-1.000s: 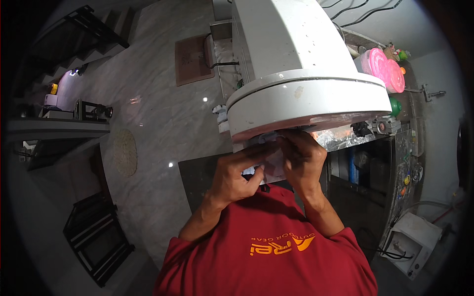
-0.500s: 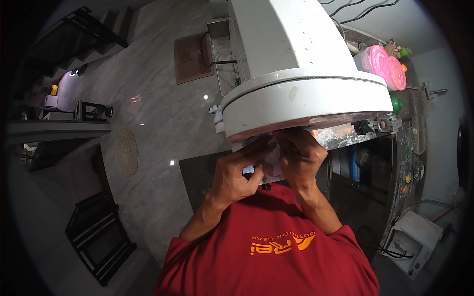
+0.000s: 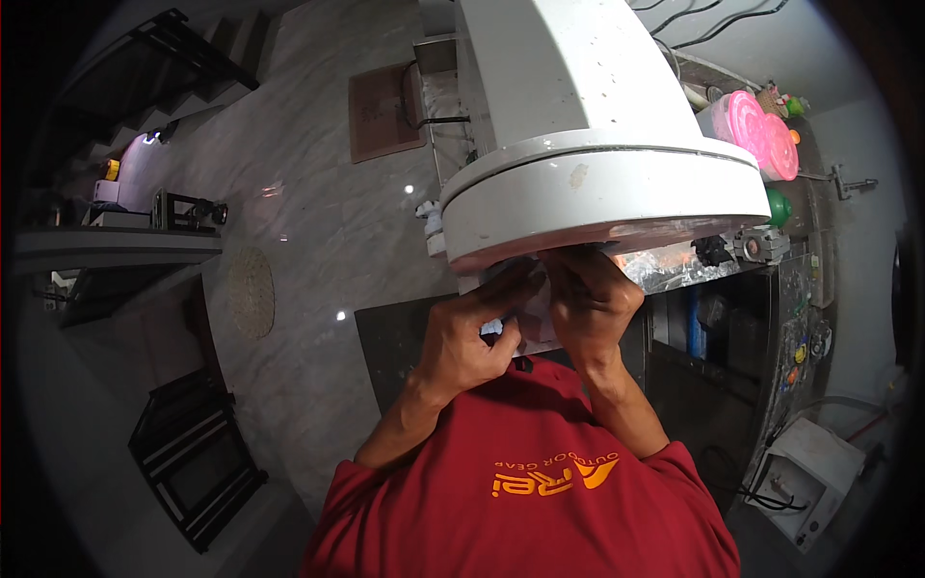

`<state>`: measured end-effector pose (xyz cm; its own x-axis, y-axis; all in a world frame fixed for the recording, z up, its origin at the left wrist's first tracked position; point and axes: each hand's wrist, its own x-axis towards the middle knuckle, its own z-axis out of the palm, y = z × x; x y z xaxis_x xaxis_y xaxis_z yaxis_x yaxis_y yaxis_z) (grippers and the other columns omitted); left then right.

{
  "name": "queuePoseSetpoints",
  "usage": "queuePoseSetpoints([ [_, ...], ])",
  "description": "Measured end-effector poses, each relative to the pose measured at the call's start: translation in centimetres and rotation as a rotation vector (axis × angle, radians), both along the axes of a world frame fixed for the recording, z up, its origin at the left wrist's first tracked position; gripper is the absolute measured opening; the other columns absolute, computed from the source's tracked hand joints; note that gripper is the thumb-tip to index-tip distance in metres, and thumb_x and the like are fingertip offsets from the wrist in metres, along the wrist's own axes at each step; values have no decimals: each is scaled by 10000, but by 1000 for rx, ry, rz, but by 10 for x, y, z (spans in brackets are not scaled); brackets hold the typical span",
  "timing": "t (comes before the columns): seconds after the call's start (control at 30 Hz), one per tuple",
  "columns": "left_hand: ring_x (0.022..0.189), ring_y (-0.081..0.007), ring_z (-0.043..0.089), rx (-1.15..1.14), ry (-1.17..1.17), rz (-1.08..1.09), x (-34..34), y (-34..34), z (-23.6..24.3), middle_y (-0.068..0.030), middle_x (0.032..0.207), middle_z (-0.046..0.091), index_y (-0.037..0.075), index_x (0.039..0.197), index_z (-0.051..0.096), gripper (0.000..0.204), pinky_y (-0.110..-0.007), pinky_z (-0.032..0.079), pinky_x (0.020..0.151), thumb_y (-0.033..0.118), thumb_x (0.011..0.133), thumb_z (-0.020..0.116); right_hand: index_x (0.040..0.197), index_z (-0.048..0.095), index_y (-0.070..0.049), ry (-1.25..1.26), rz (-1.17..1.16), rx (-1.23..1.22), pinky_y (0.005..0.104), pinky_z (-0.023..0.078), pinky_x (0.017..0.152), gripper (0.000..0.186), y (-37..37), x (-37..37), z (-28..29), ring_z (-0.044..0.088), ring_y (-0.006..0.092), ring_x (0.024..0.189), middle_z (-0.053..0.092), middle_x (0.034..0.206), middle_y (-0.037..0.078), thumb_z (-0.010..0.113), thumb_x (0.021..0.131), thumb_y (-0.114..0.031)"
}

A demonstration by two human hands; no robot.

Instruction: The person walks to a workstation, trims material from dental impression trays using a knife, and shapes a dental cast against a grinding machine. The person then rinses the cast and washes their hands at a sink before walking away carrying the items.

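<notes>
Both hands work close together beneath the front rim of a large white machine housing with a rounded lower edge. My left hand is curled, its fingers reaching in toward the middle. Its thumb is bent below them, and a small pale blue patch shows beside the thumb. Close by, my right hand is closed, with its fingers bent and pressed together under the rim. A pale, pinkish flat surface shows between the hands. The fingertips are in shadow, and what they pinch cannot be made out.
A silvery, stained worktop runs to the right, with a black crumpled item and a grey metal block on it. Pink-lidded tubs stand behind. Below is a dark open cabinet. Left lies a marbled floor with a brown mat.
The whole view has shifted slightly to the right. Both hands stay under the rim in nearly the same pose, with only slight finger movement.
</notes>
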<state>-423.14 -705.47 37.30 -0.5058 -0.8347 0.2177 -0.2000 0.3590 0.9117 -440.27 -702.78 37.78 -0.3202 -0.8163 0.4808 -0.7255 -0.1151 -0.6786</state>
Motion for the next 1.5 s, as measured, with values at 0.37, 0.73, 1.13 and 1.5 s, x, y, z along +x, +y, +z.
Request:
queuePoseSetpoints([
  [0.37,835,-185,612,790,591,-50,30,31,7,-105,1029,645,-85,1331,590,583,-297,501,766,127,789,589,999,749,27,-512,82,-14,239,535,700,150,19,-11,16,682,142,868,718,1013,130,726,858,74],
  [0.73,1056,-187,558,853,584,-54,24,40,16,-125,1223,535,-89,1556,322,833,-308,461,943,77,770,541,927,566,39,-1320,429,160,276,523,589,173,37,-8,34,610,177,696,605,968,172,496,833,-88],
  [1.13,1135,-259,680,165,332,34,-9,36,6,-206,1267,650,-25,1365,519,598,-318,577,892,-69,824,769,989,733,24,-446,355,286,270,465,567,238,55,-14,42,597,112,622,686,793,76,845,801,-70],
  [1.5,955,-326,663,-276,-125,259,-2,35,5,-156,1121,687,10,1204,715,505,-405,551,835,3,706,796,921,708,-55,317,342,65,361,553,576,196,34,-20,23,678,229,759,635,970,84,734,729,-85],
])
